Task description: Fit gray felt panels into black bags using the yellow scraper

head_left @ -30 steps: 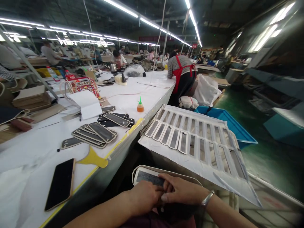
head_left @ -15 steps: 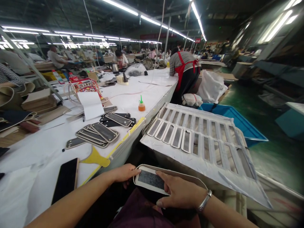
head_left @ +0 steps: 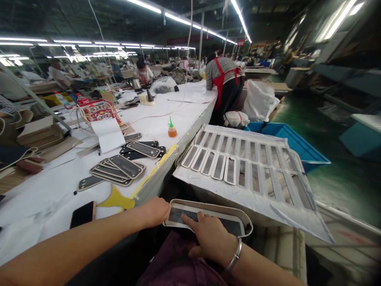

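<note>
A long round-ended panel (head_left: 233,225), with a dark grey middle, a cream border and a raised strip around its edge, is held low in front of my lap. My left hand (head_left: 155,211) is closed on its left end, the fingertips largely hidden. Over the panel's middle lies my right hand (head_left: 212,238), fingers spread, with the index fingertip touching the grey surface and the thumb apart below. Similar flat panels (head_left: 219,166) lie in a row on a white slotted board (head_left: 205,184) beyond it. More dark panels with pale edges (head_left: 126,166) are piled on the white table (head_left: 160,123).
A phone (head_left: 82,215) and a yellow curved piece (head_left: 117,198) lie left of my forearm. A green-tipped bottle (head_left: 172,131) stands near the table edge. Beyond the board is a blue bin (head_left: 293,137); a person in a red apron (head_left: 222,77) bends over the table.
The panel has turned so more of its right end and raised strip shows. My right hand has shifted left along it, its fingers more spread. My view has shifted slightly right.
</note>
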### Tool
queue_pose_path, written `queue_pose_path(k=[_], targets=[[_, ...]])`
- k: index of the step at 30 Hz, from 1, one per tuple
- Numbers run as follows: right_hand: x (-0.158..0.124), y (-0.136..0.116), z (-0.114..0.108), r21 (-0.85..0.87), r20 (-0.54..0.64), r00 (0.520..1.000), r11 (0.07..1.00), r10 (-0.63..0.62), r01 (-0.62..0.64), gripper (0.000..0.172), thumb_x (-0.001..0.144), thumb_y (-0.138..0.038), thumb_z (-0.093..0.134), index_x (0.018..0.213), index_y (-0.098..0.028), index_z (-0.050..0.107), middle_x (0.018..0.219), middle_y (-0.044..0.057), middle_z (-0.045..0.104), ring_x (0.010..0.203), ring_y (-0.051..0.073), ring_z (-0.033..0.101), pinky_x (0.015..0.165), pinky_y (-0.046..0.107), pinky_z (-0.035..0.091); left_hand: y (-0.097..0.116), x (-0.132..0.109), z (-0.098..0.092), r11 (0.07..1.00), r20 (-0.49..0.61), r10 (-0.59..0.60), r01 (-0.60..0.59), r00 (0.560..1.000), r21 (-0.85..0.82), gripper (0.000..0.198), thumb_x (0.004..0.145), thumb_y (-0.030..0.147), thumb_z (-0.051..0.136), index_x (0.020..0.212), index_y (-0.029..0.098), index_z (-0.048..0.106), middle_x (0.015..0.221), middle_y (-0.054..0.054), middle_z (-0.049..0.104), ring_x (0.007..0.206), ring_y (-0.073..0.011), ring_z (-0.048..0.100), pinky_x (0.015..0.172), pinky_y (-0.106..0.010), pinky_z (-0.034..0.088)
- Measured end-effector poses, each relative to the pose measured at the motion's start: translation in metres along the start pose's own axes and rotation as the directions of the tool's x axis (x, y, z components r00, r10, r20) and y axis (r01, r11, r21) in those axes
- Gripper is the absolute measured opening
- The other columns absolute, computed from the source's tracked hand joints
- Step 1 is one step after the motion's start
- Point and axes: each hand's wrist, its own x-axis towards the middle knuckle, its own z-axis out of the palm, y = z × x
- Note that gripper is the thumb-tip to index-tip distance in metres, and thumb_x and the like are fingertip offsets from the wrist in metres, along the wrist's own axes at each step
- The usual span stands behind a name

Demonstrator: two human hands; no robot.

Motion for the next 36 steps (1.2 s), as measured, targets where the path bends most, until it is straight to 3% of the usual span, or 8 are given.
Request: queue_pose_path(k=[9, 15, 19, 22, 25, 27, 29, 36], targets=[[-0.010, 0.002, 0.011, 0.017, -0.073, 0.997, 1.000, 0.012, -0.011, 0.098, 0.050, -0.057, 0.075, 0.135, -0.032, 0.034, 0.106, 0.018, 0.057, 0.083, 0.034, 0.061, 0.067, 0.044, 0.048, -0.006, -0.018, 0.049, 0.943, -0.265, -0.170, 0.078, 0.949, -0.324, 0.046, 0.086, 0.047, 0.021, 0.066, 0.017, 0.049, 0.066, -0.002, 0.056, 0.069, -0.0173, 0.055, 0.061, -0.026, 0.042], [-0.014, 0.000, 0.008, 0.047, -0.048, 0.999, 0.999, 0.022, -0.019, 0.099, 0.050, -0.065, 0.069, 0.134, -0.028, 0.036, 0.108, 0.022, 0.056, 0.085, 0.039, 0.060, 0.066, 0.049, 0.047, -0.001, -0.023, 0.053, 0.767, 0.024, -0.149, 0.131, 0.988, -0.628, 0.060, 0.068, 0.073, 0.039, 0.075, 0.015, 0.053, 0.060, -0.001, 0.055, 0.057, -0.0169, 0.054, 0.050, -0.028, 0.046], [-0.040, 0.021, -0.008, 0.364, -0.082, 0.996, 0.929, -0.044, 0.071, 0.110, 0.054, -0.067, 0.064, 0.141, -0.019, 0.019, 0.103, 0.014, 0.062, 0.091, 0.031, 0.060, 0.073, 0.038, 0.047, -0.008, -0.020, 0.058, 0.635, 0.119, -0.174, 0.204, 0.977, -0.745, 0.057, 0.058, 0.073, 0.052, 0.070, 0.017, 0.052, 0.055, 0.002, 0.052, 0.051, -0.0136, 0.050, 0.047, -0.025, 0.043], [-0.074, 0.048, -0.020, 0.450, -0.297, 0.923, 0.888, 0.245, -0.091, 0.087, 0.071, -0.058, 0.057, 0.140, -0.019, 0.021, 0.103, 0.009, 0.062, 0.093, 0.023, 0.059, 0.079, 0.032, 0.045, -0.014, -0.013, 0.061, 0.680, 0.078, -0.194, 0.191, 0.978, -0.708, 0.056, 0.056, 0.073, 0.053, 0.063, 0.018, 0.051, 0.048, 0.003, 0.048, 0.046, -0.0137, 0.046, 0.044, -0.025, 0.040], [-0.099, 0.074, -0.019, 0.356, -0.236, 0.798, 0.813, 0.555, -0.460, 0.055, 0.077, -0.047, 0.053, 0.118, -0.010, 0.052, 0.108, 0.018, 0.061, 0.099, 0.029, 0.057, 0.084, 0.040, 0.043, -0.015, -0.009, 0.060, 0.811, 0.006, -0.146, 0.123, 0.989, -0.572, 0.053, 0.062, 0.071, 0.046, 0.060, 0.018, 0.050, 0.047, 0.003, 0.048, 0.048, -0.0158, 0.048, 0.046, -0.026, 0.039], [-0.104, 0.084, -0.009, 0.337, -0.044, 0.819, 0.781, 0.572, -0.527, 0.035, 0.081, -0.037, 0.047, 0.086, -0.008, 0.066, 0.085, 0.017, 0.068, 0.078, 0.026, 0.064, 0.071, 0.036, 0.048, -0.014, -0.006, 0.057, 0.886, -0.042, -0.087, 0.058, 0.995, -0.461, 0.049, 0.067, 0.066, 0.041, 0.057, 0.018, 0.047, 0.048, 0.003, 0.046, 0.049, -0.0163, 0.049, 0.047, -0.025, 0.036], [-0.102, 0.088, 0.002, 0.356, 0.056, 0.848, 0.783, 0.527, -0.510, 0.034, 0.082, -0.024, 0.041, 0.064, -0.010, 0.066, 0.061, 0.012, 0.066, 0.057, 0.019, 0.063, 0.056, 0.028, 0.048, -0.014, -0.002, 0.054, 0.936, -0.088, -0.025, -0.007, 0.996, -0.351, 0.045, 0.072, 0.060, 0.038, 0.054, 0.019, 0.044, 0.048, 0.003, 0.043, 0.051, -0.0160, 0.047, 0.049, -0.025, 0.033], [-0.096, 0.079, 0.029, 0.324, 0.031, 0.872, 0.820, 0.488, -0.471, 0.021, 0.076, -0.015, 0.049, 0.078, -0.009, 0.069, 0.065, 0.015, 0.067, 0.075, 0.025, 0.065, 0.066, 0.030, 0.049, -0.018, 0.010, 0.041, 0.981, -0.091, 0.072, -0.087, 0.993, -0.174, 0.040, 0.077, 0.051, 0.034, 0.051, 0.020, 0.036, 0.049, 0.003, 0.038, 0.051, -0.0150, 0.044, 0.050, -0.026, 0.026]])
